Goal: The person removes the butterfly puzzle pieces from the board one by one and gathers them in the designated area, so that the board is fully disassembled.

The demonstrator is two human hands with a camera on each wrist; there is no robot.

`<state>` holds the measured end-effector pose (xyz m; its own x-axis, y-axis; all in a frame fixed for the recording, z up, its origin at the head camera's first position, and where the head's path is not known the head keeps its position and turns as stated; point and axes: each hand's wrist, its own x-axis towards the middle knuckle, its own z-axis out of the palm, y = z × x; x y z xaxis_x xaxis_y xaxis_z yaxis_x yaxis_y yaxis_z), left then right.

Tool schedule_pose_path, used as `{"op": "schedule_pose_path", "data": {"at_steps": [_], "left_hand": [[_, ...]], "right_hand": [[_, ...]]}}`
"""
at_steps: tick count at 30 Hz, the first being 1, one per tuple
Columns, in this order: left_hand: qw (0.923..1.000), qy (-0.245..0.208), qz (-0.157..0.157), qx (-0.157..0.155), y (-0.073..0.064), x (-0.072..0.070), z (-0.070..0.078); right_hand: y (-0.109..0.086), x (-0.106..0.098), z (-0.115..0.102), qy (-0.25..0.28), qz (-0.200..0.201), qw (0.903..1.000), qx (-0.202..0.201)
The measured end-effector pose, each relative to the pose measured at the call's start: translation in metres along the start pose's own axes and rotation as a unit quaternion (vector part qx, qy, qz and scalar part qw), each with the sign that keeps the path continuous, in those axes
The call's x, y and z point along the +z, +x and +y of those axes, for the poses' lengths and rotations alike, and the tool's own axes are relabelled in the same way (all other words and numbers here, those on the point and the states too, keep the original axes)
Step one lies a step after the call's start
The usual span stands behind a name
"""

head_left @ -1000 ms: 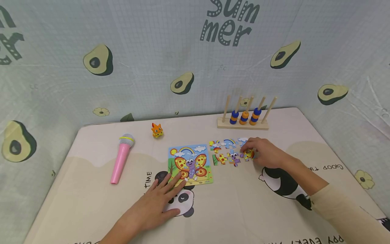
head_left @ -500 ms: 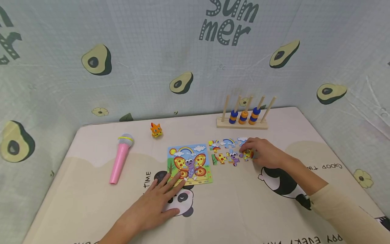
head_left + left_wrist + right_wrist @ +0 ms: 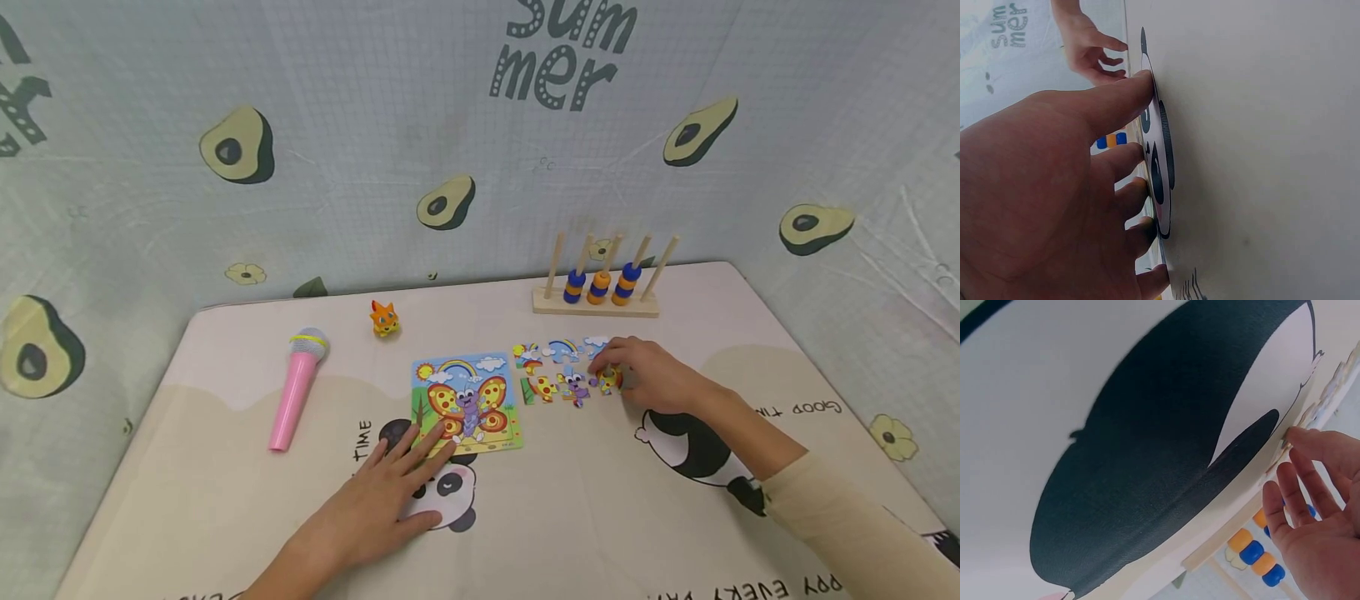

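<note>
On the table lies a square butterfly puzzle board [image 3: 502, 360], its picture showing a sun and a rainbow. My left hand [image 3: 390, 497] rests flat with spread fingers, fingertips over the board's lower left edge. To the right of the board, two rows of small jigsaw pieces lie laid out, among them a rainbow piece [image 3: 562, 351] and a purple butterfly-body piece [image 3: 576, 386]. My right hand [image 3: 652, 375] has its thumb and fingers curled round a yellow wing jigsaw piece [image 3: 609, 381] at the lower right of the group. The fingers partly cover a cloud piece [image 3: 595, 343] above it.
Behind the pieces stands a wooden peg rack [image 3: 596, 307] with blue and orange beads. A pink toy microphone [image 3: 295, 400] lies at the left, and a small orange toy figure [image 3: 386, 320] stands behind the board. A patterned cloth [image 3: 337, 192] hangs along the back.
</note>
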<state>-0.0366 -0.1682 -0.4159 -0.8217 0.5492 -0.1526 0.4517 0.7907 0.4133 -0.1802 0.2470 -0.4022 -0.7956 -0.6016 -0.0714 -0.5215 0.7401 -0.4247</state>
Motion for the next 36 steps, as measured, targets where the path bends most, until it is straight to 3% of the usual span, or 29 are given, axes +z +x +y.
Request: {"op": "schedule_pose_path", "data": {"at_steps": [11, 25, 36], "left_hand": [[1.0000, 0.004, -0.003, 0.001, 0.000, 0.000, 0.000], [0.9998, 0.016, 0.001, 0.010, -0.001, 0.000, 0.000], [0.9996, 0.021, -0.010, -0.013, -0.006, -0.007, 0.000]], "right_hand": [[0.002, 0.001, -0.012, 0.001, 0.022, 0.9997, -0.014], [0.023, 0.009, -0.046, 0.029, 0.004, 0.9979, -0.057], [0.046, 0.020, -0.075, 0.045, -0.019, 0.9955, -0.081]]}}
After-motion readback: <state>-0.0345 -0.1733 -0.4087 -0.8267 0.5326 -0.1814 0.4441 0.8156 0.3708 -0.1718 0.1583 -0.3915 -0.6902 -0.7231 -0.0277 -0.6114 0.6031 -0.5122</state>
